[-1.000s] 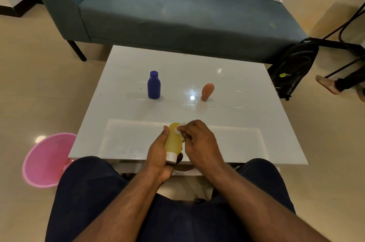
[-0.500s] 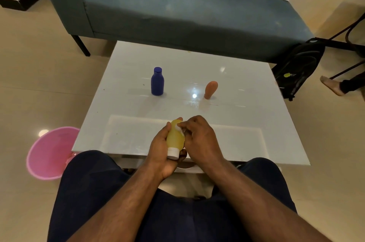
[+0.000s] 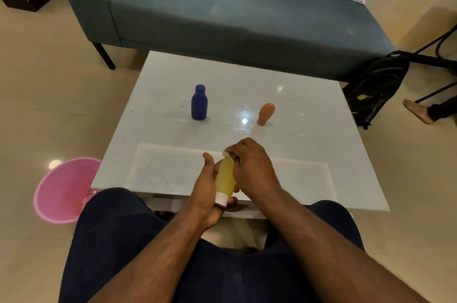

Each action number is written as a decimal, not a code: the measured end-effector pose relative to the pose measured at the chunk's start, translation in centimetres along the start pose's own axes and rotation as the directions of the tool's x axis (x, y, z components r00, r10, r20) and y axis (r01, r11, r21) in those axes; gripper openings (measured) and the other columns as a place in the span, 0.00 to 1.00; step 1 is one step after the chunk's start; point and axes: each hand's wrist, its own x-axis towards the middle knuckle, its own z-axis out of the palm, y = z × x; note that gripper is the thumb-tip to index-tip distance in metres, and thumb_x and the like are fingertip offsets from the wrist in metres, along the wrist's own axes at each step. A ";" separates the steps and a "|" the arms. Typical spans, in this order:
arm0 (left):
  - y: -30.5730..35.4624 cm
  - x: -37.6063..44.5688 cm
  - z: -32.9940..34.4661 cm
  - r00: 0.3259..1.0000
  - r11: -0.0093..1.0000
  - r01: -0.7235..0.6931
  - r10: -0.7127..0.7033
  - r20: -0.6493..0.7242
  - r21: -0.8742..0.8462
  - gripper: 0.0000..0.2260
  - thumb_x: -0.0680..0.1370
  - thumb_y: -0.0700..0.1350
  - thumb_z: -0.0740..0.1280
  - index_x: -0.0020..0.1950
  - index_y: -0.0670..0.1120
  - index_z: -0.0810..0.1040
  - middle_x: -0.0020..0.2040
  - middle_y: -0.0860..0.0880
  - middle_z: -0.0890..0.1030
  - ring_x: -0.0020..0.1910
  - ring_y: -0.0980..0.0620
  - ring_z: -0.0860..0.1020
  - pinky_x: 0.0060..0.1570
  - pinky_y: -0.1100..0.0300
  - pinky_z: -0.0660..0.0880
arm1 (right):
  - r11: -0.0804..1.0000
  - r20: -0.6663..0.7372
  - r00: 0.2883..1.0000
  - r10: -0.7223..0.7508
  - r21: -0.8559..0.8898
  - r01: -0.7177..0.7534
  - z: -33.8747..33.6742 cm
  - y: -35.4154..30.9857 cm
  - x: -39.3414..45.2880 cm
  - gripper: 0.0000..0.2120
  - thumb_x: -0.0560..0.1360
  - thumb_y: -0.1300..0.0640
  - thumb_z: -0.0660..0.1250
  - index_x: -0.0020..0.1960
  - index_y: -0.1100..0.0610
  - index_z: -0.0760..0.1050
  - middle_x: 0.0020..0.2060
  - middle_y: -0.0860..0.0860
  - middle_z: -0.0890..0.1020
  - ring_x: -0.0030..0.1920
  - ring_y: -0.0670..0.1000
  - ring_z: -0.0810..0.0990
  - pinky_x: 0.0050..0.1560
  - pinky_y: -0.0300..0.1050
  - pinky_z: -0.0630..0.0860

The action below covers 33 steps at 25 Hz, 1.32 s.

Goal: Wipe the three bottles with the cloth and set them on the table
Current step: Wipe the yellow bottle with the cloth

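Yellow bottle [image 3: 225, 177] above table edge [image 3: 247, 203]

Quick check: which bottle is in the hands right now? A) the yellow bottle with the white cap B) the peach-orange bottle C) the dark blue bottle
A: the left hand grips the yellow plastic bottle with the white cap; the dark blue bottle and peach-orange bottle stand on the white table.

Teal sofa [image 3: 222, 13], pink bin [image 3: 61, 191], black backpack [image 3: 376, 87] around.
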 end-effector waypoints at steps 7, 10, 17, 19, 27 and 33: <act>0.1 -0.2 0.3 0.999 0.999 -0.044 0.044 0.010 0.010 0.33 0.77 0.71 0.53 0.61 0.46 0.80 0.48 0.42 0.84 0.43 0.45 0.83 0.37 0.54 0.79 | 0.993 0.017 0.995 -0.098 -0.066 0.098 -0.2 -0.2 -0.7 0.13 0.73 0.60 0.69 0.58 0.55 0.79 0.52 0.52 0.78 0.53 0.52 0.75 0.54 0.44 0.74; 0.2 -0.2 0.2 0.998 0.995 -0.053 0.056 -0.033 0.082 0.34 0.75 0.72 0.54 0.61 0.46 0.80 0.43 0.43 0.84 0.37 0.47 0.81 0.30 0.58 0.75 | 0.999 0.018 1.000 0.016 -0.028 -0.015 -0.5 -0.2 -0.1 0.12 0.75 0.62 0.67 0.58 0.55 0.79 0.53 0.52 0.78 0.54 0.52 0.75 0.56 0.43 0.72; 0.4 -0.5 0.6 0.995 0.990 -0.094 0.096 -0.008 0.100 0.29 0.77 0.67 0.60 0.61 0.43 0.79 0.41 0.44 0.83 0.35 0.49 0.80 0.27 0.59 0.74 | 1.000 -0.016 1.000 -0.012 0.028 0.012 -0.9 0.1 0.2 0.11 0.76 0.63 0.64 0.56 0.55 0.80 0.50 0.51 0.80 0.50 0.48 0.76 0.52 0.35 0.70; 0.5 -0.8 0.6 0.992 0.985 -0.127 0.127 0.003 0.119 0.22 0.81 0.61 0.62 0.61 0.43 0.78 0.41 0.45 0.83 0.33 0.49 0.79 0.24 0.60 0.72 | 0.990 -0.053 0.996 0.077 0.120 -0.070 -0.9 0.7 -0.3 0.10 0.77 0.62 0.63 0.53 0.54 0.80 0.49 0.49 0.80 0.47 0.44 0.75 0.48 0.27 0.67; 0.8 -1.0 0.5 0.992 0.991 -0.117 0.120 -0.032 0.065 0.15 0.83 0.55 0.63 0.62 0.46 0.77 0.45 0.43 0.85 0.33 0.48 0.82 0.24 0.60 0.72 | 0.935 -0.080 0.984 0.158 0.333 -0.123 -0.9 0.7 -2.9 0.11 0.77 0.63 0.63 0.52 0.50 0.80 0.48 0.42 0.79 0.48 0.40 0.77 0.48 0.30 0.73; 0.7 -1.1 0.5 0.994 0.991 -0.107 0.108 0.000 0.085 0.15 0.83 0.55 0.63 0.59 0.46 0.78 0.46 0.44 0.83 0.32 0.48 0.81 0.22 0.61 0.71 | 0.972 -0.077 0.996 0.036 0.235 -0.017 -1.4 0.5 -0.8 0.13 0.75 0.68 0.62 0.50 0.54 0.81 0.47 0.48 0.80 0.47 0.43 0.76 0.49 0.29 0.71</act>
